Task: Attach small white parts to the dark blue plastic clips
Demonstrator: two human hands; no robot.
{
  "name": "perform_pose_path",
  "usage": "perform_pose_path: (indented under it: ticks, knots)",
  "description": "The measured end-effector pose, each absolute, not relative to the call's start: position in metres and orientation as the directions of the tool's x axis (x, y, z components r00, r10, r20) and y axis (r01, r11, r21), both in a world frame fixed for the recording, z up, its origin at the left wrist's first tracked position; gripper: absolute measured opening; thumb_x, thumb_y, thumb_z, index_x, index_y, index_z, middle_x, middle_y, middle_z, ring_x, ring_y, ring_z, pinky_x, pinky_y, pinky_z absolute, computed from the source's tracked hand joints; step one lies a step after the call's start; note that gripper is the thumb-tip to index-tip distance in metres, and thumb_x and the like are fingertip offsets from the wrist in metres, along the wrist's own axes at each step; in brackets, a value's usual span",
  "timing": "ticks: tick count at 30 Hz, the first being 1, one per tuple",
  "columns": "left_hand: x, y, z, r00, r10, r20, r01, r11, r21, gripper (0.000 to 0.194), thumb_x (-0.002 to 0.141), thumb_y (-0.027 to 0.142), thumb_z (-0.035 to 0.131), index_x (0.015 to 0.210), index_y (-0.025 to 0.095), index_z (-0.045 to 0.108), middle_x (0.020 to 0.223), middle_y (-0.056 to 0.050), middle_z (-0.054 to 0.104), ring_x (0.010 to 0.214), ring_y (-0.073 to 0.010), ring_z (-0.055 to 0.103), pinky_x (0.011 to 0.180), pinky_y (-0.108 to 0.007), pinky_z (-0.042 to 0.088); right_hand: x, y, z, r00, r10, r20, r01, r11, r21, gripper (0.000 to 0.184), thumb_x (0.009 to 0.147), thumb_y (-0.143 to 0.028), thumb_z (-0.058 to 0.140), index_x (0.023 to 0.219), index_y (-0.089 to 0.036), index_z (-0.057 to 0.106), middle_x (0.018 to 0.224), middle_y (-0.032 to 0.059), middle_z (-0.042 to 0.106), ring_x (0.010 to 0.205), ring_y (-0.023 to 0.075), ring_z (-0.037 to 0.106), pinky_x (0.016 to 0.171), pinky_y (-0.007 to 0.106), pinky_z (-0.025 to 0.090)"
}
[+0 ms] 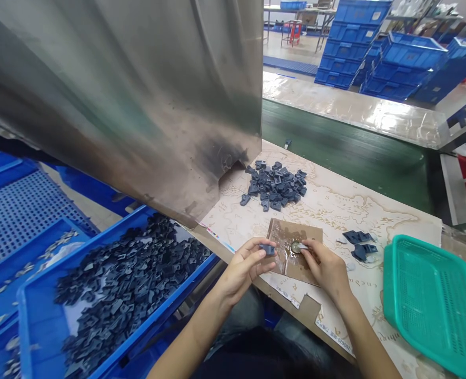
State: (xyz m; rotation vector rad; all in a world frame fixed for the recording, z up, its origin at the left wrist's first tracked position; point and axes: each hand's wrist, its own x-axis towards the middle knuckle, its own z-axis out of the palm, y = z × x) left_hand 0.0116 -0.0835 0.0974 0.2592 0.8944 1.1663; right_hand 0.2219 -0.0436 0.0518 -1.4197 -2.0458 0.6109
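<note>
My left hand [249, 261] pinches a small dark blue-grey plastic part [267, 249] between thumb and fingers, over the left edge of a brown cardboard piece [308, 263]. Over the middle of the cardboard, my right hand [327, 265] is closed on a small pale piece [303, 246], its exact kind too small to make out. Its tip meets a small round disc [295, 247] on the cardboard, among shiny wet-looking or clear-taped patches. Beyond the hands lies a heap of similar dark plastic parts [277, 184]. Several more dark parts [359, 243] lie to the right.
A green perforated basket [393, 284] stands at the right. At the lower left, a blue crate [24, 316] holds many dark parts. A large metal panel [169, 105] rises at the left. Behind the table runs a green conveyor belt [335, 142]; stacked blue crates [345, 50] stand farther back.
</note>
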Motion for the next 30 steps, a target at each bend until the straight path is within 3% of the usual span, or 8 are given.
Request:
perform_pose_path:
  ticks: [4,12,16,20,30]
  knots:
    - [0.009,-0.084,0.097,0.108,0.874,-0.473,-0.696,0.406,0.592,0.042,0.049,0.029,0.090,0.083,0.018,0.068,0.088,-0.002,0.068,0.079,-0.0122,0.064,0.065,-0.018,0.054,0.223,-0.038,0.056,-0.453,0.855,0.253,0.679,0.514,-0.524,0.028,0.092,-0.025,0.041,0.086,-0.023,0.068,0.090,0.0069,0.072,0.080,0.0197,0.068,0.067,0.028,0.052]
    - [0.007,-0.083,0.097,0.133,0.881,-0.454,-0.691,0.410,0.595,0.048,0.051,0.028,0.088,0.091,0.019,0.063,0.086,-0.001,0.066,0.080,-0.0132,0.064,0.063,-0.018,0.052,0.219,-0.022,0.069,-0.627,0.734,0.261,0.640,0.676,-0.366,0.032,0.096,-0.023,0.038,0.081,-0.022,0.067,0.079,0.0053,0.071,0.068,0.0177,0.065,0.058,0.027,0.051]
    - [0.007,-0.086,0.099,0.172,0.899,-0.403,-0.697,0.400,0.595,0.045,0.052,0.027,0.087,0.089,0.020,0.063,0.083,0.000,0.064,0.079,-0.0130,0.062,0.061,-0.017,0.052,0.210,-0.041,0.106,-0.569,0.689,0.449,0.566,0.724,-0.394,0.019,0.093,-0.016,0.048,0.095,-0.022,0.065,0.090,0.0058,0.072,0.081,0.0175,0.068,0.069,0.028,0.055]
    - [0.009,-0.091,0.104,0.213,0.914,-0.344,-0.704,0.388,0.595,0.042,0.053,0.026,0.087,0.087,0.020,0.063,0.081,0.001,0.063,0.078,-0.0125,0.062,0.060,-0.016,0.052,0.194,-0.072,0.139,-0.451,0.631,0.631,0.450,0.771,-0.450,0.024,0.087,-0.005,0.055,0.101,-0.022,0.064,0.090,0.0059,0.072,0.083,0.0154,0.068,0.073,0.026,0.056]
    - [0.014,-0.095,0.114,0.250,0.913,-0.321,-0.715,0.398,0.575,0.043,0.048,0.031,0.091,0.078,0.017,0.064,0.074,0.000,0.066,0.066,-0.0107,0.063,0.054,-0.014,0.050,0.179,-0.082,0.147,-0.437,0.569,0.697,0.366,0.820,-0.440,0.024,0.087,-0.004,0.057,0.102,-0.022,0.066,0.084,0.0058,0.074,0.076,0.0145,0.069,0.064,0.024,0.057]
